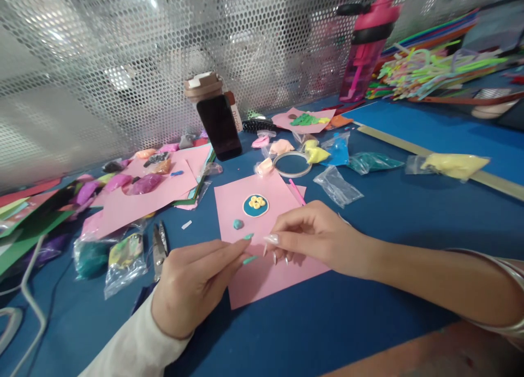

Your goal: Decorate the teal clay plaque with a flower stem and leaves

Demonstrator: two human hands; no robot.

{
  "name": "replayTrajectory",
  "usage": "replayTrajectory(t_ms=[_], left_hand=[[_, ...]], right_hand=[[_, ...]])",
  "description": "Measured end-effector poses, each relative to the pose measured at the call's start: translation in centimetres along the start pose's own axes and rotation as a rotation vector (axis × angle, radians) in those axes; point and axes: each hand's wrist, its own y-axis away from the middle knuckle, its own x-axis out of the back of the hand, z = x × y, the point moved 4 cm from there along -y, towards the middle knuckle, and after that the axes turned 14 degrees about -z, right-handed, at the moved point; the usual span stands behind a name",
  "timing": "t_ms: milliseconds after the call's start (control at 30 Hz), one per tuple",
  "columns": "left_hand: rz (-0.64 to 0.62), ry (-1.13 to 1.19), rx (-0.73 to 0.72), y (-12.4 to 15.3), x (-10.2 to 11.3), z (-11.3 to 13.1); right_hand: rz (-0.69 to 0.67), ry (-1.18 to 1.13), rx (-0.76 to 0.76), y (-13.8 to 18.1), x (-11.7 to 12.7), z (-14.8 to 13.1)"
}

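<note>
My left hand (204, 279), with green nails, hovers over the left part of a pink paper sheet (254, 289). Its index finger and thumb tips are slightly apart, and I see nothing between them. Opposite it, my right hand (315, 238), with pearly nails, has thumb and fingers pinched together; anything in that pinch is hidden or too small to name. Just beyond the hands, a small teal clay ball (238, 224) lies on the sheet. Farther up sits a blue disc (256, 212) with a pale rim, bearing a yellow clay flower (257, 202).
Scissors (159, 249) and bagged teal clay (92, 259) lie left. A phone (220, 127) leans against a cup (203, 87). Behind the sheet are a ring (292, 164) and yellow clay (315, 152). A pink bottle (364, 55) stands back right before a perforated metal panel (155, 55).
</note>
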Motion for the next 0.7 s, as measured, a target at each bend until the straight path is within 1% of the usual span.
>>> replayTrajectory(t_ms=[167,367,533,700], left_hand=[[0.009,-0.001,0.065,-0.04,-0.06,-0.18],[0.06,-0.056,0.158,-0.07,0.48,-0.15],[0.028,-0.027,0.105,-0.16,0.63,0.08],[0.036,-0.019,0.119,-0.36,0.55,0.21]], right_hand=[[0.0,0.024,0.014,0.0,0.04,-0.01],[-0.001,0.027,0.015,-0.05,0.07,0.01],[-0.001,0.02,0.01,0.02,0.08,0.04],[0.0,0.044,0.012,-0.05,0.09,0.01]])
